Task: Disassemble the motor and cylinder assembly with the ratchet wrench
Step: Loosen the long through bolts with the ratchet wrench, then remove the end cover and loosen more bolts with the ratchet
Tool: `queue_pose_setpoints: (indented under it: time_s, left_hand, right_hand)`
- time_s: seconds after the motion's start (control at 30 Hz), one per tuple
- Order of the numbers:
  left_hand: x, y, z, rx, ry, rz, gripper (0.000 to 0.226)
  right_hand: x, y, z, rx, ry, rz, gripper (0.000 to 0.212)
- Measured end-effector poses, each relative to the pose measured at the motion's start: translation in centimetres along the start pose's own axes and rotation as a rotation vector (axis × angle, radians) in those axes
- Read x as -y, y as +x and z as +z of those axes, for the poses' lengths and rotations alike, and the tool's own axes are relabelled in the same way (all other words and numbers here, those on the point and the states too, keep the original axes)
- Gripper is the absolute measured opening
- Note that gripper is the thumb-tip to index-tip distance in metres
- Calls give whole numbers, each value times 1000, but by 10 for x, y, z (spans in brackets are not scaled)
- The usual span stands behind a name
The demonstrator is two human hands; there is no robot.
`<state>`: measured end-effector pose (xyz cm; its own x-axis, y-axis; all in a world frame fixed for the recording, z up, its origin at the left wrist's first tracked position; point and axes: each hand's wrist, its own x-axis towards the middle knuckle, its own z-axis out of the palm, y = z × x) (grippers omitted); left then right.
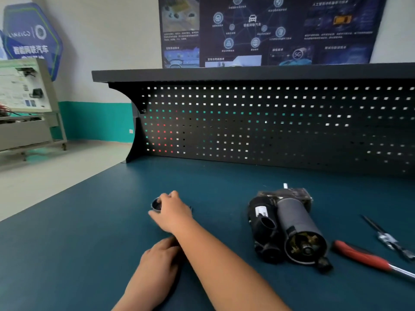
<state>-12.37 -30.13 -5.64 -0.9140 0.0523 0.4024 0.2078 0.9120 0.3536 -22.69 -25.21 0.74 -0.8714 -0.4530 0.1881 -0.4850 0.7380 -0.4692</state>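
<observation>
The motor and cylinder assembly (289, 225) lies on its side on the blue bench top, right of centre. Its grey cylinder's open end faces me and shows the brass parts inside. My right hand (173, 212) reaches across to the left, with its fingers closed on a small round dark cap (156, 204) that touches the bench. My left hand (158, 254) lies palm down near me, partly under my right forearm, and I see nothing in it. The red-handled ratchet wrench (363, 257) lies to the right of the motor, held by neither hand.
A slim black and metal tool (388, 240) lies beyond the wrench at the far right. A dark pegboard back panel (269, 122) with a shelf on top closes off the back of the bench. The bench's left edge (67, 189) runs diagonally beside the open floor.
</observation>
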Motion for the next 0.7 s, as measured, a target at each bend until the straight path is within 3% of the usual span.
queue_pose_setpoints:
  time_s: [0.17,0.33,0.4,0.5,0.63,0.7]
  left_hand:
    - [-6,-5,-6,-35,9,5,29]
    - [-19,-12,-18,-98,-92,19,31]
    - [-28,-19,-22,-172,-186,16,30]
    - [-49,-19,-17,-151,-212,10,31]
    - [-102,-7,10,35,-328,-32,47]
    - [-132,4,24,104,-435,-85,62]
  right_hand:
    - [-21,-82,-42,-72,349,-227,21]
    - [-79,-181,-92,-467,228,-403,21]
    - [-117,-206,-109,-631,210,-306,24]
    - [-175,-226,-124,-733,278,11,38]
    - [-229,-232,-129,-623,412,326,52]
    - [-239,-231,-124,-531,488,388,57]
